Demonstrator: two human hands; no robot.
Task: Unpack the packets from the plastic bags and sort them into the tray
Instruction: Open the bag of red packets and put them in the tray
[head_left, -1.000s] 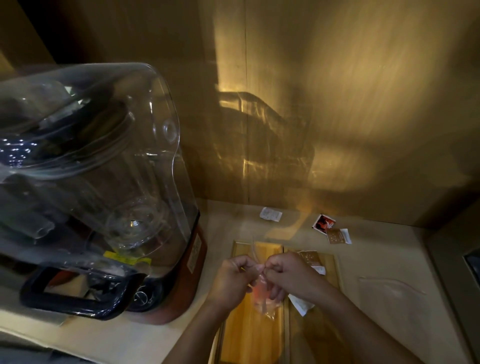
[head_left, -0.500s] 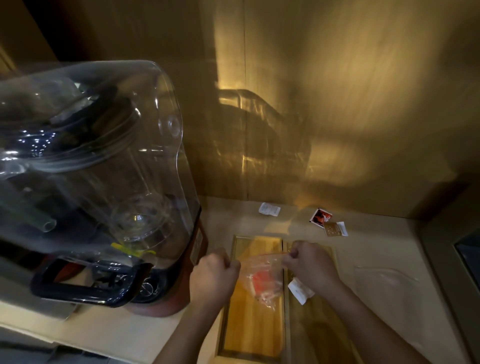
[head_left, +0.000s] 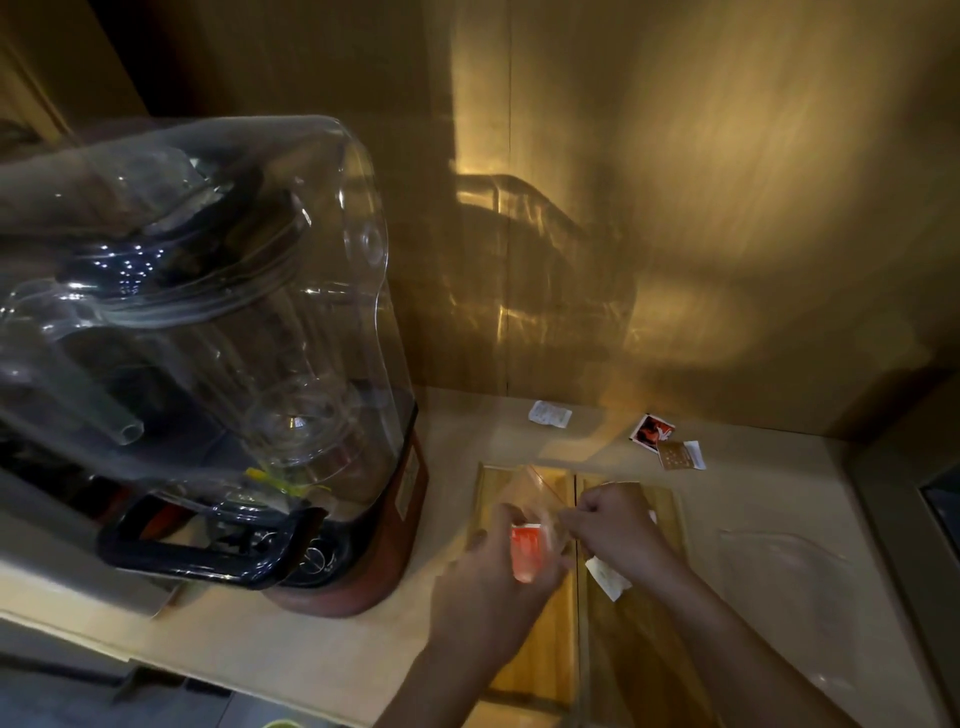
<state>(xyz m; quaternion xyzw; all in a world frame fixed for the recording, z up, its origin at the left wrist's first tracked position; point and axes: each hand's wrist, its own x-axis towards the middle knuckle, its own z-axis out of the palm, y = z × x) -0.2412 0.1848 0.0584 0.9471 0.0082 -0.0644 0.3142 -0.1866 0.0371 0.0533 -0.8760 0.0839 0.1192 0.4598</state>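
Observation:
My left hand (head_left: 485, 587) holds a red packet (head_left: 529, 553) above the left compartment of the wooden tray (head_left: 540, 665). My right hand (head_left: 618, 530) pinches the edge of a clear plastic bag (head_left: 540, 491) that rises between the two hands. The packet looks partly inside the bag's mouth. A white packet (head_left: 605, 574) lies in the tray's right compartment, half under my right wrist.
A large blender (head_left: 208, 364) with a clear cover and red base stands at the left, close to the tray. At the back of the counter lie a white packet (head_left: 549, 414), a red-and-white packet (head_left: 652, 432) and a brown packet (head_left: 680, 455). An empty clear bag (head_left: 784, 577) lies at the right.
The hands had pulled the bag wide apart over the tray. Now they are close together again, the left hand gripping the red packet and the bag standing up above it.

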